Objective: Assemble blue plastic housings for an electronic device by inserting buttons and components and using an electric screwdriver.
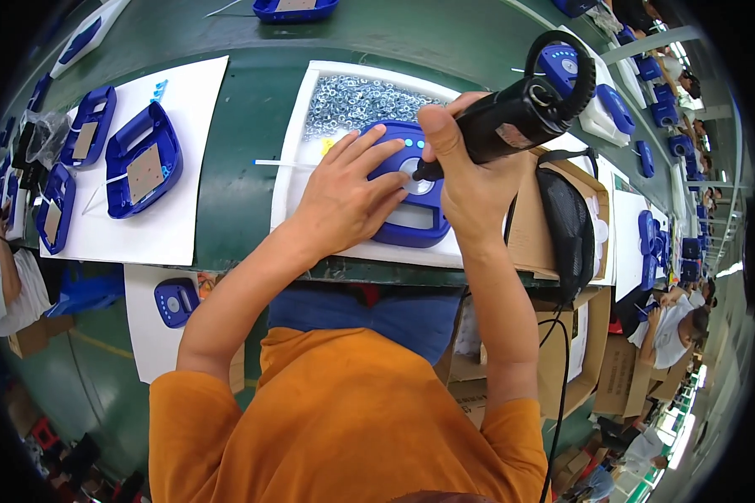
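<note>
A blue plastic housing (pixel 408 235) with a handle opening and a round grey dial (pixel 416 186) lies in front of me in a white foam tray (pixel 287 198). My left hand (pixel 348 193) rests on its left side, fingers spread, with the fingertips beside the dial. My right hand (pixel 478 189) is wrapped around a black electric screwdriver (pixel 512 121), which slants down to the left. Its tip meets the dial area close to my left fingertips; whether a screw sits under it I cannot tell. Small metal nuts or washers (pixel 361 105) fill the far part of the tray.
Several blue housing shells (pixel 145 172) lie on a white sheet (pixel 184 142) at the left. To the right stand a cardboard box (pixel 533 226) and a black mesh pouch (pixel 566 226). The screwdriver's black cord (pixel 564 352) hangs down at the right. Other people work at both sides.
</note>
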Demonstrator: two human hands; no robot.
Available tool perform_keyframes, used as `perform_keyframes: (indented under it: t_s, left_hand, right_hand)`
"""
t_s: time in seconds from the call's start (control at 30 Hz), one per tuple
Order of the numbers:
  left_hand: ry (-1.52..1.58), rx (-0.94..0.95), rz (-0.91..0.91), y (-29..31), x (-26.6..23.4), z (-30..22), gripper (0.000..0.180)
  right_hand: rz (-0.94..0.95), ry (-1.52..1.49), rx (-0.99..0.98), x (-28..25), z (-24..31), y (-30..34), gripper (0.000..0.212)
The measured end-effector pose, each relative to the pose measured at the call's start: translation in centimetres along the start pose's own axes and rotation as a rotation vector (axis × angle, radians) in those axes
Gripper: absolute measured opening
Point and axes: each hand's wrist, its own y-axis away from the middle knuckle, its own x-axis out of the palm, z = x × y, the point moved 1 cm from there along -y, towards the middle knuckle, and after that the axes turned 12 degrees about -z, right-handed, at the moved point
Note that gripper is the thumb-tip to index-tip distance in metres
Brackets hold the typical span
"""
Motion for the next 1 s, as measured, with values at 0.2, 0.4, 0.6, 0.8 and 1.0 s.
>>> perform_keyframes:
  t_s: [0.2, 0.4, 0.6, 0.8, 1.0]
  left_hand:
    - [-0.001, 0.01, -0.003, 0.1, 0.1, 0.1, 0.02]
    - [-0.004, 0.005, 0.0, 0.2, 0.0, 0.1, 0.02]
    - [-0.011, 0.013, 0.018, -0.2, 0.1, 0.0, 0.019]
    - [-0.026, 0.004, 0.034, -0.2, -0.2, 0.0, 0.02]
    - [-0.016, 0.015, 0.031, -0.4, 0.0, 0.0, 0.02]
  right_hand:
    - [0.069, -0.04, 0.038, -0.5, -0.1, -0.7, 0.027]
    - [0.095, -0.074, 0.066, -0.6, -0.1, -0.8, 0.027]
    - [0.121, -0.106, 0.079, -1.2, -0.2, -1.2, 0.031]
    - [0.103, -0.209, 0.018, -5.4, 1.9, -4.1, 0.043]
    - [-0.098, 0.576, 0.24, -16.2, 1.2, -9.5, 0.035]
